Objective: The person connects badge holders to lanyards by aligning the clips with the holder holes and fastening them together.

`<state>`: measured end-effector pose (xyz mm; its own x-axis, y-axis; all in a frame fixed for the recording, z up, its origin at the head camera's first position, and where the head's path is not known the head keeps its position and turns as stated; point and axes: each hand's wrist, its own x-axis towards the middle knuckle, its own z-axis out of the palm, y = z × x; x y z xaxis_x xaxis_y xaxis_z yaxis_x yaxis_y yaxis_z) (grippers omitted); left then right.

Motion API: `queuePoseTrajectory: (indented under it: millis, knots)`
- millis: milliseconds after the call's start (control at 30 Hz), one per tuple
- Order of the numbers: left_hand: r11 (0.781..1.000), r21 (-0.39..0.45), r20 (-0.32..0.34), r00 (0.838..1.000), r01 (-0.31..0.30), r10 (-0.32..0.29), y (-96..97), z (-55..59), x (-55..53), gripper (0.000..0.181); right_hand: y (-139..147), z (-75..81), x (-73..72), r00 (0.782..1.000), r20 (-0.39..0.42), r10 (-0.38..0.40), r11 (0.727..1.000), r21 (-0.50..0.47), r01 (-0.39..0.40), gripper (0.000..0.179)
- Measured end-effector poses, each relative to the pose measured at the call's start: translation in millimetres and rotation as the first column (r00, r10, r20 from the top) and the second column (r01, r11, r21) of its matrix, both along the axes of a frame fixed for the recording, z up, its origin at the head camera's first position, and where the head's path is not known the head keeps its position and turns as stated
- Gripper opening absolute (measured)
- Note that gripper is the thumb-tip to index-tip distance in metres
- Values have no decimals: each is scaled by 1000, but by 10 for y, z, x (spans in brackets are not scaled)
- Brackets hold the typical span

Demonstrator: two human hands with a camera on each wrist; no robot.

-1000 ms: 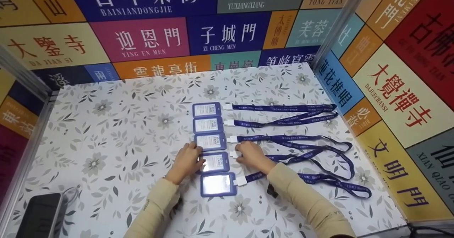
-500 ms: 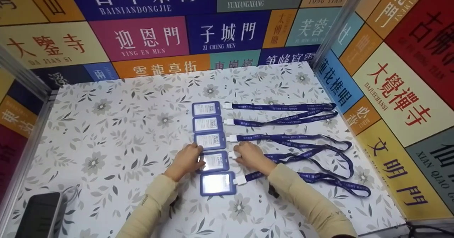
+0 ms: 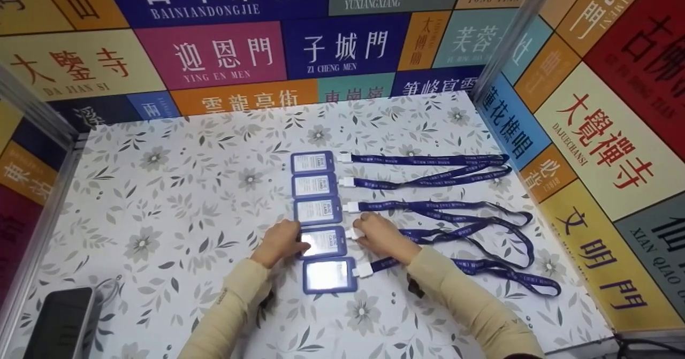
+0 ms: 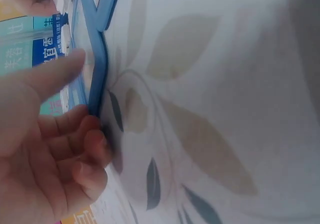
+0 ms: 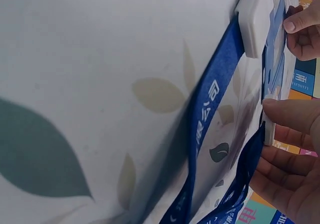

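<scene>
Gripping the left edge of the fourth badge holder [image 3: 330, 241], counted from the far end, with the left hand [image 3: 279, 243], with curled fingers at the edge and the thumb over the face. Pinching, with the right hand [image 3: 382, 236], the white clip [image 5: 269, 126] just right of that same holder, at the start of a dark blue lanyard [image 5: 248, 161]. Lying flat on the flower-patterned worktop [image 3: 203, 188], between the third holder [image 3: 317, 210] and the nearest holder [image 3: 321, 276], in one column of five blue frames. Washed out by glare on the nearest; showing printed cards in the three far ones. Stretched to the right in long, lettered loops: the other lanyards [image 3: 428, 161], partly crossing. Running beneath the right sleeve [image 3: 455, 289], in the nearest one's case. Standing at near left, beside a thin cable [image 3: 109, 292]: a dark-screened device [image 3: 59, 316]. Rising beyond the far edge: coloured panels [image 3: 230, 56] with Chinese characters.
</scene>
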<state>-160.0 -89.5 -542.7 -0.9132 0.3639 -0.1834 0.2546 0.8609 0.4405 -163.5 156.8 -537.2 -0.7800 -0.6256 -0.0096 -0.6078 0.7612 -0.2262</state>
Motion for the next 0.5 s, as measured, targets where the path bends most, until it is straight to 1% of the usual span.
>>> queuePoseTrajectory:
  millis: [100,233,433,500]
  knots:
    - [999,31,7,1000,-16,16,12,-15,-9,24,13,-7,-1,1000,8,4,1000,8,-4,19]
    - [997,76,6,1000,-23,23,18,-41,-23,23,27,-19,-5,1000,20,17,1000,1,-18,17]
    - [996,86,41,999,-16,13,39,-41,-46,25,34,-54,-19,998,13,58,998,-15,-58,15]
    - [996,89,54,998,-21,16,43,-43,-52,25,27,-51,-19,998,33,56,998,-13,-55,16]
